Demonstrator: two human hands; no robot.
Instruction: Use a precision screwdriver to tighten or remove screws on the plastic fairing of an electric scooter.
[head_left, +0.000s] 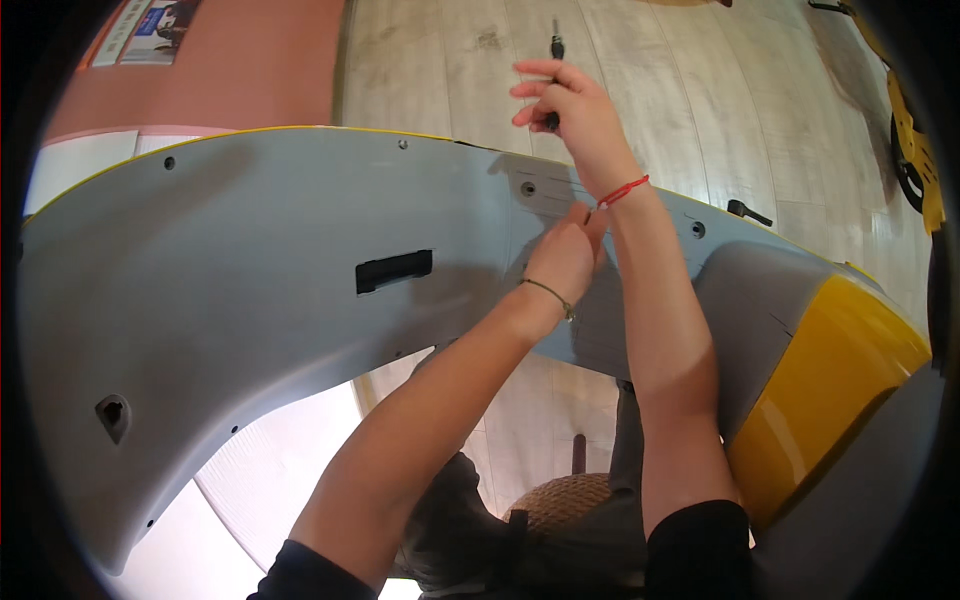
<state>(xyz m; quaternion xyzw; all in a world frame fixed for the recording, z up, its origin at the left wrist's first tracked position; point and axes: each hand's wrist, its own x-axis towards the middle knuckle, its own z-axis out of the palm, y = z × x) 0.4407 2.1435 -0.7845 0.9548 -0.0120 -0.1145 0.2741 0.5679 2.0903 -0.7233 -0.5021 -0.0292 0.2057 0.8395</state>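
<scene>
My left hand [565, 255], with a green cord at the wrist, is closed in a pinch against the grey panel [300, 215]. Whatever sits between its fingertips is too small to name. Just beyond it, past the panel's far edge, my right hand [575, 108] wears a red cord. Its loosely curled fingers hold a screwdriver [557, 48], whose dark handle is partly covered and whose thin shaft points away from me. A round screw hole [528, 188] lies close to my left hand, and another hole [697, 230] is right of my right forearm.
The curved panel has a rectangular black slot [394, 271] and a keyhole-shaped recess [113, 417]. At the right is a glossy yellow part [825, 385]. A black lever [749, 212] shows beyond the far edge. A woven stool seat [565, 500] is below, over wooden flooring [430, 80].
</scene>
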